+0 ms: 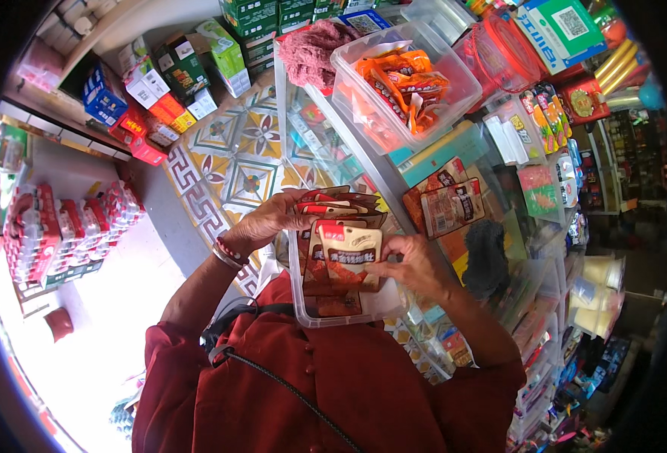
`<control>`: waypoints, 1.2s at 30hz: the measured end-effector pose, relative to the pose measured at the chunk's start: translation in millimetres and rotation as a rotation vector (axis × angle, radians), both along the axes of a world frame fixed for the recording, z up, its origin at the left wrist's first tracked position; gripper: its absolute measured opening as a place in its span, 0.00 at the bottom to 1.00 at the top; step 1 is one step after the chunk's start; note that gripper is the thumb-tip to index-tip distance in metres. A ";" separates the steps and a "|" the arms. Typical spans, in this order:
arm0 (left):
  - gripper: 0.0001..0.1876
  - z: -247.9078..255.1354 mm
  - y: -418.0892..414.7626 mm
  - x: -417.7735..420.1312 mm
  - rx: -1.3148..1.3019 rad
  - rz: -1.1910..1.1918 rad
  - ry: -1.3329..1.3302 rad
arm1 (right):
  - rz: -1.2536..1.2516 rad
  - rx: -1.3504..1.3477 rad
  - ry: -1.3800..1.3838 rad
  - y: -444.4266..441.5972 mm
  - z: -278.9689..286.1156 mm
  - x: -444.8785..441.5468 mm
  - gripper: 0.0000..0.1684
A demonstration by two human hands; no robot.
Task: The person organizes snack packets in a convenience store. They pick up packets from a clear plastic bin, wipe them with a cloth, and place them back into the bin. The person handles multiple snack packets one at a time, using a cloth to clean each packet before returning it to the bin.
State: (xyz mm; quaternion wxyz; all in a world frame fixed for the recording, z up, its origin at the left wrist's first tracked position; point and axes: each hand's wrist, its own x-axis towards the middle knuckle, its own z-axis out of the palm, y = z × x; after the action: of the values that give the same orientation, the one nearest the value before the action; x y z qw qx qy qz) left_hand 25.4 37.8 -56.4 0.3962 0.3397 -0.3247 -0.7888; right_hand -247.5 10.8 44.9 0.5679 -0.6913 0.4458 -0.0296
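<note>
A clear plastic bin (312, 323) is in front of my torso, with several red-brown snack pouches in it. My left hand (280, 219) grips a bunch of upright snack pouches (345, 205) at the bin's far end, fingers at their edges. Between the thumb and fingers of my right hand (407, 263) is the side of a cream and brown snack pouch (351, 255), held over other pouches in the bin. What supports the bin is hidden. Right of the bin, more snack pouches (452, 206) lie on a glass counter.
On the glass counter (367, 153) stand a clear bin (407, 144) of orange packets, a pink cloth (316, 54), a dark grey cloth (485, 260) and a red-lidded tub (512, 54). Drink cartons (178, 68) line the far left wall. Shrink-wrapped cans (45, 238) are stacked at left.
</note>
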 end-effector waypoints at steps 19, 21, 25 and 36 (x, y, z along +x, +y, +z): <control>0.37 22.0 -7.0 -0.9 -0.032 -0.023 -0.062 | -0.157 -0.817 0.526 -65.2 18.5 -105.9 0.38; 0.39 23.1 -9.1 -3.0 -0.037 -0.036 -0.021 | -0.226 -0.763 0.574 -80.8 5.2 -116.8 0.47; 0.40 16.3 -7.2 -3.5 -0.023 -0.018 -0.021 | -0.298 -0.619 0.696 -94.8 0.0 -112.7 0.53; 0.39 9.1 -6.7 -3.2 -0.006 -0.007 -0.023 | -0.341 -0.198 0.022 -109.0 19.2 -128.8 0.17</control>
State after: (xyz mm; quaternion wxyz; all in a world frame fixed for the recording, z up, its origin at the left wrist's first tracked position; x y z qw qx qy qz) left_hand 22.2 31.2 -47.3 0.3908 0.3465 -0.3326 -0.7852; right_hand -376.3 -98.2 64.0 0.4790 -0.6585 0.5576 -0.1613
